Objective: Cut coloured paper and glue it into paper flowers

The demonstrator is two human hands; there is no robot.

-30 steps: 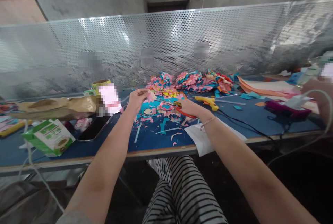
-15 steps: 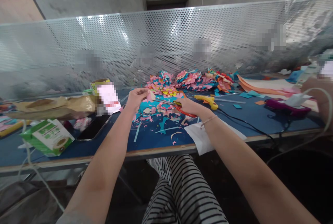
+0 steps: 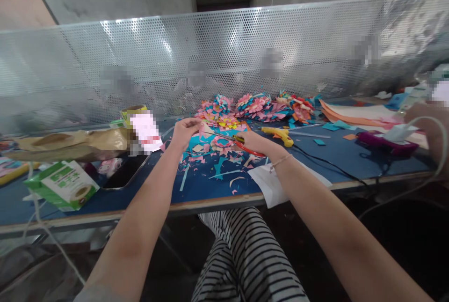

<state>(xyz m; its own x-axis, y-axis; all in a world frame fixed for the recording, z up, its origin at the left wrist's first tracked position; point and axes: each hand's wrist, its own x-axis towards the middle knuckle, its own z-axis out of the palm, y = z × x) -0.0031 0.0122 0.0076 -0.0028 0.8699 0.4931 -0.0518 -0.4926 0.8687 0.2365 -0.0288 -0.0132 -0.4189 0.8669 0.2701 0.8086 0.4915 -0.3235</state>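
Note:
My left hand [image 3: 185,132] pinches a small piece of pale pink paper [image 3: 203,130] between thumb and fingers. Around the handles of red-handled scissors [image 3: 252,150] my right hand [image 3: 256,141] is closed, and the blades point left, close to the paper. Below both hands, pink, blue and cream paper scraps [image 3: 219,154] lie scattered on the blue table [image 3: 206,194]. Just beyond them, paper flowers [image 3: 224,117] in pink, blue and yellow are heaped.
A yellow glue gun [image 3: 280,136] with a black cord lies right of my right hand. White paper [image 3: 270,187] overhangs the front edge. At left are a phone [image 3: 124,173], a green box [image 3: 65,185] and brown paper [image 3: 77,143]. A perforated metal screen [image 3: 210,44] stands behind.
The scissor blades look slightly more parted near the pink paper. Both hands stay in nearly the same place, and the view has shifted a little.

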